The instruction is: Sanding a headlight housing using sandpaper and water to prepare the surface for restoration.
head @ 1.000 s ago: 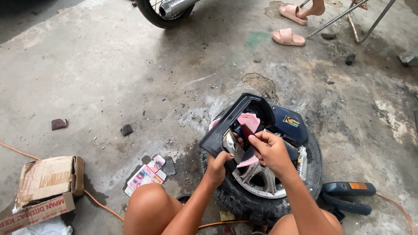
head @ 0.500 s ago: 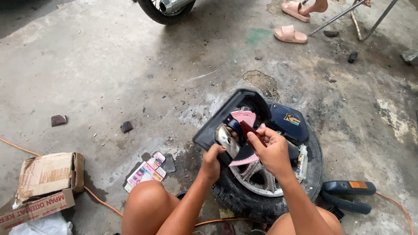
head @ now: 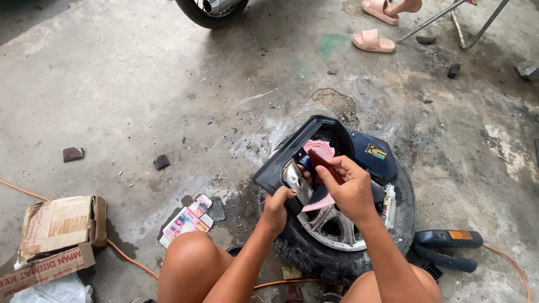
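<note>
A black tyre on a silver alloy wheel (head: 331, 230) lies flat on the concrete in front of my knees. On it rests a dark blue plastic panel (head: 373, 154). My left hand (head: 276, 206) grips the lower edge of a black plastic tray-like part (head: 292, 148), tilted up over the wheel. My right hand (head: 349, 188) pinches a small dark red flat piece (head: 324, 164) inside that part, over a pink piece (head: 319, 147) and a shiny metal piece (head: 295, 178).
A torn cardboard box (head: 59, 227) and an orange cord (head: 132, 261) lie at lower left. A small pink carton (head: 186, 221) sits by my left knee. A blue power tool (head: 446, 247) lies right of the tyre. Pink sandals (head: 371, 40) and another wheel (head: 212, 10) are beyond.
My left hand has slid lower along the black part's edge. My right hand has shifted slightly inside it with the dark red piece. The part sits tilted a little more upright.
</note>
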